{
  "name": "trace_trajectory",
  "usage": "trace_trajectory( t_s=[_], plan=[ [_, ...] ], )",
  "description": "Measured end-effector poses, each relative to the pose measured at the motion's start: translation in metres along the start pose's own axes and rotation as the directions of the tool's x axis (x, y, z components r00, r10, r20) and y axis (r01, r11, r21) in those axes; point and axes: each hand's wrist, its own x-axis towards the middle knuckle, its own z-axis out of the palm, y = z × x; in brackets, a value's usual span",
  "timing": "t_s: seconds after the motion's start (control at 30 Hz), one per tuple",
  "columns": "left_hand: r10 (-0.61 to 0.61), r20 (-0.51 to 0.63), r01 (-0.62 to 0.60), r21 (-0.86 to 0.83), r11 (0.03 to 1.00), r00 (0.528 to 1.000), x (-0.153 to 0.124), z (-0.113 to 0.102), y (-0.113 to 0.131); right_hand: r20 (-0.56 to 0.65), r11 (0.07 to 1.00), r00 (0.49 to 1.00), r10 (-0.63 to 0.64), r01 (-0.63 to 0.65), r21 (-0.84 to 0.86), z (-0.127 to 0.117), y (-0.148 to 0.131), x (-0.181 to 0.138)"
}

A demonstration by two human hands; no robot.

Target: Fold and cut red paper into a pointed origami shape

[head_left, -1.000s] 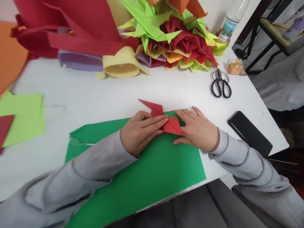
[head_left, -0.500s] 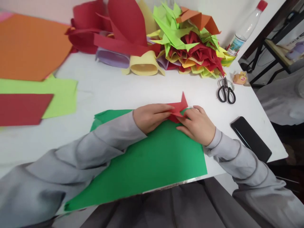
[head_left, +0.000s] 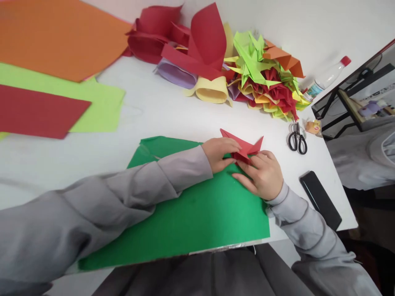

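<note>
A piece of folded red paper (head_left: 243, 144) with pointed ends lies at the far edge of a green board (head_left: 197, 213). My left hand (head_left: 219, 153) presses on its left part with the fingers closed over the paper. From the right, my right hand (head_left: 262, 174) grips the paper's near edge between fingers and thumb side. Part of the folded paper is hidden under my fingers.
Behind stands a heap of folded coloured paper (head_left: 265, 82) beside rolled red paper (head_left: 210, 37) and a bottle (head_left: 328, 78). Scissors (head_left: 298, 139), a small packet (head_left: 314, 126) and a black phone (head_left: 321, 200) lie right. Orange sheets (head_left: 61, 37) lie left.
The view has shifted, so the table things sit differently in it. My left hand has slid back from the paper's left end, and a second pointed end now shows there.
</note>
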Motion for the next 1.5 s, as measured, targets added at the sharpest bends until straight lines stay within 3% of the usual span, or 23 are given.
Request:
trace_trajectory(
  t_s=[0.07,0.13,0.2,0.3,0.4,0.5,0.57,0.7,0.93,1.17,1.5],
  plan=[
    [0.009,0.029,-0.008,-0.031,0.999,1.0,0.002,-0.001,-0.002,-0.089,0.989,0.996,-0.031,0.044,0.144,-0.005,0.005,-0.002],
    [0.021,0.059,-0.018,-0.042,0.999,0.998,0.005,-0.003,-0.003,-0.216,0.966,0.975,0.051,0.007,0.258,-0.007,0.009,-0.003],
    [0.026,0.089,-0.021,-0.054,0.998,0.996,0.007,-0.004,-0.003,-0.265,0.947,0.958,0.108,-0.018,0.321,-0.004,0.011,0.0],
    [-0.003,0.087,0.004,-0.007,1.0,0.996,0.007,-0.007,0.001,-0.15,0.926,0.985,0.081,-0.019,0.378,0.008,0.013,0.007],
    [-0.047,-0.004,0.047,0.182,0.982,0.999,0.004,-0.011,0.012,-0.102,0.88,0.973,0.208,-0.14,0.454,0.017,0.013,0.011],
    [0.063,-0.029,-0.049,0.362,0.931,0.998,-0.003,-0.01,0.027,-0.095,0.835,0.953,0.288,-0.201,0.512,0.02,0.012,0.011],
    [0.089,-0.012,-0.077,0.396,0.915,0.996,-0.009,-0.006,0.035,-0.101,0.837,0.953,0.285,-0.196,0.511,0.019,0.012,0.009],
    [0.012,0.0,-0.011,0.459,0.888,1.0,-0.017,-0.001,0.048,-0.084,0.821,0.968,0.236,-0.153,0.55,0.019,0.019,0.006],
    [0.014,0.031,-0.026,0.466,0.884,0.999,-0.023,-0.003,0.057,-0.07,0.881,0.984,0.162,-0.113,0.459,0.018,0.035,0.009],
    [0.114,0.056,-0.127,0.389,0.913,0.992,-0.025,-0.004,0.038,-0.028,0.888,0.994,0.102,-0.079,0.454,0.012,0.034,0.001],
    [-0.023,0.034,0.007,0.423,0.906,0.999,-0.029,-0.004,0.054,0.004,0.901,0.999,0.048,-0.045,0.432,0.019,0.038,-0.004]
  ],
)
